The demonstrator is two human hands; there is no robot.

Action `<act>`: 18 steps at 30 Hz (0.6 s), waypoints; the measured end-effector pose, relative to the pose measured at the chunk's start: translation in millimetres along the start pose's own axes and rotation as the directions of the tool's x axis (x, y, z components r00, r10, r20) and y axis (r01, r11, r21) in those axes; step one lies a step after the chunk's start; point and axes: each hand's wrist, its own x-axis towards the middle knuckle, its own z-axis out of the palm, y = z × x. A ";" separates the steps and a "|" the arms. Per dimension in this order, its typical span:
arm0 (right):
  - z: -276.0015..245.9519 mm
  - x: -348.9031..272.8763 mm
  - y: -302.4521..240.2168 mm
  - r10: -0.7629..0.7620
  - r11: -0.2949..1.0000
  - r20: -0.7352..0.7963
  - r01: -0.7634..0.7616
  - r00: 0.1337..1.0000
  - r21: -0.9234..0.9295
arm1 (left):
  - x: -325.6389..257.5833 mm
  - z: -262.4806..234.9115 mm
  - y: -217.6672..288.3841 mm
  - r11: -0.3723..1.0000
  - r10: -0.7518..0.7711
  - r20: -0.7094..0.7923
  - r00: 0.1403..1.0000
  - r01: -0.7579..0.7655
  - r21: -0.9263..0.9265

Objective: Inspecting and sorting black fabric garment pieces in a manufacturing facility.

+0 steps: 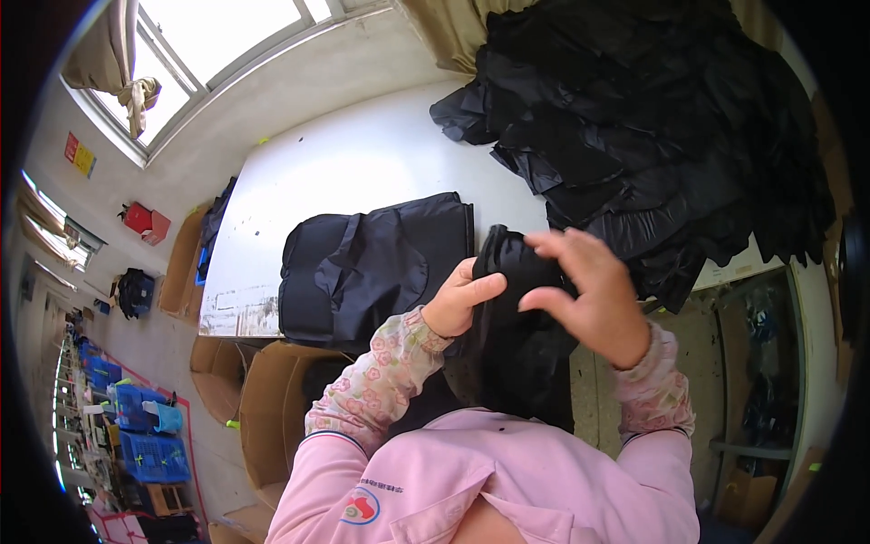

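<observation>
A piece of black fabric (518,326) hangs over the table's front edge, in front of my body. My left hand (460,295) grips its upper left side, thumb on top and fingers behind. Over its right side is my right hand (589,288), thumb and fingers apart, slightly blurred; whether it touches the cloth I cannot tell. Left of my hands, a flat stack of black fabric bags or pieces (367,267) lies on the table, a strap-like strip across the top one. A large heap of black fabric (652,136) covers the table's right side.
The white table (362,145) stands against a wall beneath a window (217,36). Open cardboard boxes (276,408) sit below its left front edge. At right is a metal-framed shelf (757,390). Blue crates (154,453) stand on the floor at far left.
</observation>
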 end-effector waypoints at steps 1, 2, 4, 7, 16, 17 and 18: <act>8.7 -2.7 -1.7 -0.060 0.992 0.073 0.068 0.995 -0.102 | 2.0 0.9 -0.5 0.998 0.001 -0.020 1.000 0.000 0.064; 12.9 -6.3 5.5 -0.060 0.992 0.073 0.068 0.996 -0.109 | 5.2 2.9 -1.1 0.992 0.009 -0.039 0.999 -0.004 0.127; 19.6 -12.5 20.2 0.064 0.997 0.042 -0.062 0.997 -0.044 | 14.4 9.1 4.6 0.972 0.084 -0.133 0.987 -0.052 0.229; 16.7 -12.0 15.5 0.021 0.999 0.074 -0.018 0.997 -0.048 | 21.0 11.7 19.2 0.959 0.147 -0.257 0.955 -0.075 0.273; -22.3 -2.3 23.8 0.006 0.986 0.060 0.004 0.998 -0.165 | 6.1 -16.4 48.2 0.974 0.165 -0.282 0.945 -0.110 0.199; -23.5 -2.0 22.5 -0.014 0.981 0.100 0.033 0.995 -0.191 | 6.0 -13.5 46.8 0.957 0.117 -0.283 0.952 -0.031 0.289; -21.3 -1.3 21.1 -0.006 0.982 0.089 0.023 0.996 -0.187 | 4.8 -18.2 40.4 0.923 0.074 -0.192 0.979 0.006 0.385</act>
